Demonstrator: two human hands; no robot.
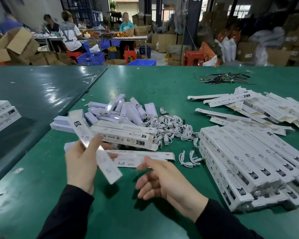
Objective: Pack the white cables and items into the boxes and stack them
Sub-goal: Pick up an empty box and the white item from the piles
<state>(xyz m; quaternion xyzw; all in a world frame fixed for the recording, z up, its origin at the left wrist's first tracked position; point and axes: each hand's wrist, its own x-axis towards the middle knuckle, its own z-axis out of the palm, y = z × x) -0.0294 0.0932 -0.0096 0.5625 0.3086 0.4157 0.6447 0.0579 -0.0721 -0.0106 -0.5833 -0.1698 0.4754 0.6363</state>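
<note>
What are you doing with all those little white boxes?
A person is packing. The left hand holds one long white cardboard box; the right hand is open and empty. On the green table lie a heap of coiled white cables, small white items and a stack of filled boxes.

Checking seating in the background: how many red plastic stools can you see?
3: one behind the blue crate at left, one under the far table's right end, one further right by the orange bags. Others may be hidden behind clutter.
</note>
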